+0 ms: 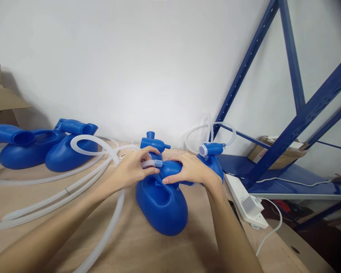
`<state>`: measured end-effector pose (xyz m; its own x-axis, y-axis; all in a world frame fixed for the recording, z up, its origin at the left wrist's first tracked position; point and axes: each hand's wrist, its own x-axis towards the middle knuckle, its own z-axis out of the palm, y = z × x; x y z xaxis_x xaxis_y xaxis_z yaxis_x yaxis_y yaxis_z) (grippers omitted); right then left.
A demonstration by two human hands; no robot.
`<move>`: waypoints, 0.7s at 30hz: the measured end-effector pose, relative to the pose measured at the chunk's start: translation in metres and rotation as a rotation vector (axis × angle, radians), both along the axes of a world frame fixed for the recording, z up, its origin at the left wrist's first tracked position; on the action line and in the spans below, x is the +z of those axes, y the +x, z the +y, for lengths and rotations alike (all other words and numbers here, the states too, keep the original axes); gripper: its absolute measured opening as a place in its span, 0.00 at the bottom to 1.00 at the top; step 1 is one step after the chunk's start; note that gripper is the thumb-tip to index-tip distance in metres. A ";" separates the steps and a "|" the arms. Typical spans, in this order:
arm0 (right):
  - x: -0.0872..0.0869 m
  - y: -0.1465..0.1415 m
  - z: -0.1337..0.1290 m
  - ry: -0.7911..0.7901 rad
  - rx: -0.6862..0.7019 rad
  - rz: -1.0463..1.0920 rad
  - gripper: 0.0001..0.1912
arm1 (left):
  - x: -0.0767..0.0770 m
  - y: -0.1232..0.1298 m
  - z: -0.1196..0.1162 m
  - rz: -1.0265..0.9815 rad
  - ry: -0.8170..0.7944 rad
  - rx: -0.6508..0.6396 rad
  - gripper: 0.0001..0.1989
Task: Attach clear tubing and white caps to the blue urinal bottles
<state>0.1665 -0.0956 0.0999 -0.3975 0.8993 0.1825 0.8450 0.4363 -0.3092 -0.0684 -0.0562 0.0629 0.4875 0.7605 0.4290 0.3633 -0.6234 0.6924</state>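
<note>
In front of me a blue plastic urinal bottle rests on the wooden table, its handle opening facing me. My right hand wraps over the bottle's rounded neck piece, thumb toward the left. Between the thumb and fingers of my left hand is the end of a whitish hose. Its clear connector meets the left end of the neck piece; how far it is pushed on cannot be told. Just behind my left fingers stands another blue bottle top with a thin spout.
More blue bottles and looped hoses lie to the left, near a cardboard box. On the right are a bottle with a hose, a white power strip with a plugged adapter, and a blue metal shelf frame.
</note>
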 end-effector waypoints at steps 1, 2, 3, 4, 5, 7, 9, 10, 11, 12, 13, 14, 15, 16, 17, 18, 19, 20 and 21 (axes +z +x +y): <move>0.000 -0.001 0.000 0.006 0.008 -0.007 0.30 | 0.000 0.000 -0.002 0.030 0.072 0.018 0.22; 0.001 -0.001 -0.001 0.011 0.013 -0.016 0.30 | 0.000 0.000 -0.003 0.049 0.118 0.019 0.21; 0.001 -0.002 -0.001 0.017 0.016 -0.025 0.31 | 0.000 0.000 -0.004 0.059 0.142 0.011 0.20; 0.001 -0.002 -0.002 0.024 0.017 -0.034 0.31 | -0.001 0.000 -0.004 0.066 0.150 0.000 0.19; 0.001 -0.003 -0.002 0.031 0.019 -0.044 0.31 | -0.001 0.000 -0.004 0.077 0.150 -0.010 0.17; 0.002 -0.004 -0.003 0.047 0.023 -0.061 0.31 | -0.002 0.000 -0.003 0.105 0.149 -0.011 0.14; 0.002 -0.005 -0.004 0.061 0.025 -0.078 0.30 | -0.002 0.000 -0.003 0.124 0.148 0.001 0.11; 0.003 -0.006 -0.005 0.066 0.024 -0.086 0.30 | -0.001 0.001 -0.003 0.127 0.149 0.005 0.10; 0.003 -0.007 -0.006 0.070 0.022 -0.091 0.30 | -0.001 0.001 -0.004 0.125 0.153 0.011 0.09; 0.004 -0.008 -0.007 0.073 0.021 -0.096 0.30 | -0.001 0.002 -0.005 0.122 0.159 0.014 0.10; 0.005 -0.010 -0.008 0.074 0.019 -0.100 0.29 | -0.001 0.002 -0.006 0.124 0.165 0.014 0.10; 0.006 -0.011 -0.009 0.073 0.017 -0.104 0.29 | -0.001 0.002 -0.007 0.129 0.172 0.015 0.10; 0.007 -0.013 -0.010 0.068 0.015 -0.109 0.29 | -0.001 0.003 -0.008 0.139 0.177 0.017 0.10; 0.008 -0.014 -0.011 0.063 0.012 -0.114 0.29 | 0.000 0.003 -0.009 0.153 0.183 0.020 0.10; 0.009 -0.015 -0.012 0.057 0.010 -0.120 0.29 | 0.001 0.003 -0.009 0.167 0.188 0.019 0.10; 0.009 -0.016 -0.013 0.053 0.010 -0.125 0.29 | 0.002 0.002 -0.009 0.181 0.191 0.016 0.10; 0.009 -0.017 -0.013 0.052 0.010 -0.129 0.29 | 0.003 0.002 -0.009 0.196 0.187 0.009 0.10; 0.010 -0.017 -0.014 0.053 0.011 -0.132 0.29 | 0.005 0.001 -0.008 0.212 0.175 -0.001 0.10; 0.009 -0.017 -0.014 0.058 0.013 -0.134 0.29 | 0.007 0.000 -0.007 0.229 0.156 -0.015 0.11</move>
<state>0.1496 -0.1092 0.1093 -0.4338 0.8832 0.1781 0.8711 0.4616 -0.1677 -0.0681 -0.0636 0.0696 0.5958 0.6862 0.4173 0.4895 -0.7222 0.4888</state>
